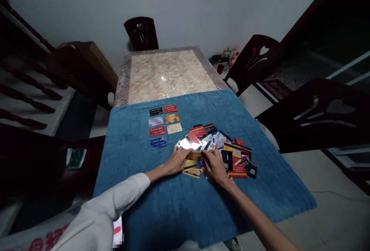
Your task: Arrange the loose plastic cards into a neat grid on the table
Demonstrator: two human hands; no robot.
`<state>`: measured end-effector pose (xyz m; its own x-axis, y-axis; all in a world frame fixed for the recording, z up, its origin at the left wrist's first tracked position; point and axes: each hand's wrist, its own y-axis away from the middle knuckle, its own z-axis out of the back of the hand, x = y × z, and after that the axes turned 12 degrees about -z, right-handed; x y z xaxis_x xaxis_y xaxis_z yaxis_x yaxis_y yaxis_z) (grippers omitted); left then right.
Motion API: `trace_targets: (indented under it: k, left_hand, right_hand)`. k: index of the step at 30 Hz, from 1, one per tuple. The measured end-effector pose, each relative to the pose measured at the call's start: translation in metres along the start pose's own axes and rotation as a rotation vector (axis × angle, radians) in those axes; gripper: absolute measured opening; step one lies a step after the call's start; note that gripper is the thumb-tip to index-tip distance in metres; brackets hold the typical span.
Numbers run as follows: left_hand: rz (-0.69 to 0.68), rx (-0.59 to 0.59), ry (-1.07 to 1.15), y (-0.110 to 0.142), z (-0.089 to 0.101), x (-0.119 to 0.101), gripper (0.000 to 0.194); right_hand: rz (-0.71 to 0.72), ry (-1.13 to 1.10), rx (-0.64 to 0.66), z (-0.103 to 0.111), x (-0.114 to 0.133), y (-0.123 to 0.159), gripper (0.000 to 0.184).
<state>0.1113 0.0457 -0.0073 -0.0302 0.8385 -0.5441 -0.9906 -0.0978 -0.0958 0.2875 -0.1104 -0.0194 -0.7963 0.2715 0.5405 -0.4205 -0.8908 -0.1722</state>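
Note:
Both hands meet over a loose pile of cards (pixel 219 147) on a blue cloth (pixel 150 197). My left hand (pixel 177 160) and my right hand (pixel 214 165) each pinch one end of a yellow card (pixel 195 155) at the pile's near left edge. More yellow cards lie under them. Two neat columns of laid-out cards (pixel 163 126) sit just beyond my left hand, several in all, in black, red, gold, white and blue.
The blue cloth covers the near half of a marble-patterned table (pixel 167 74). Dark wooden chairs stand at the far end (pixel 141 33) and along the right side (pixel 318 112). A cardboard box (pixel 92 60) sits at the left, and a phone (pixel 75 158) lies on a seat.

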Motion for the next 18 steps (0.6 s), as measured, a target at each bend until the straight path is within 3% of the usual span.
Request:
trace_targets:
  k: [18]
  left_hand:
    - [0.002, -0.001, -0.049, 0.0032, -0.0030, -0.0021, 0.061]
  right_hand:
    - [0.104, 0.306, 0.013, -0.0056, 0.0034, 0.0051, 0.047]
